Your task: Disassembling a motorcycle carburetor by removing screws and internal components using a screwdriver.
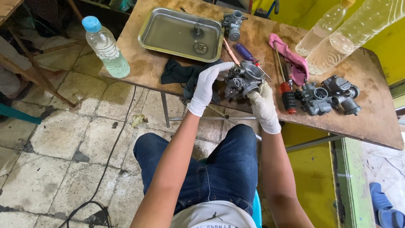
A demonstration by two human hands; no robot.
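A grey metal carburetor (241, 80) sits just above the middle of the frame, held at the near edge of the worn wooden table (379, 122) between two white-gloved hands. The left hand (207, 84) curls its fingers over the carburetor's top and left side, and the right hand (262, 104) grips it from below right. Behind lie a dark rag (179, 72), a purple-handled screwdriver (247, 55) and a metal tray (168, 31); two more carburetors (329, 96) rest to the right.

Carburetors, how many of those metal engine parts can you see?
4. One carburetor is held in both gloved hands, the left hand and right hand. One stands beside the metal tray. Two lie together on the table's right side.
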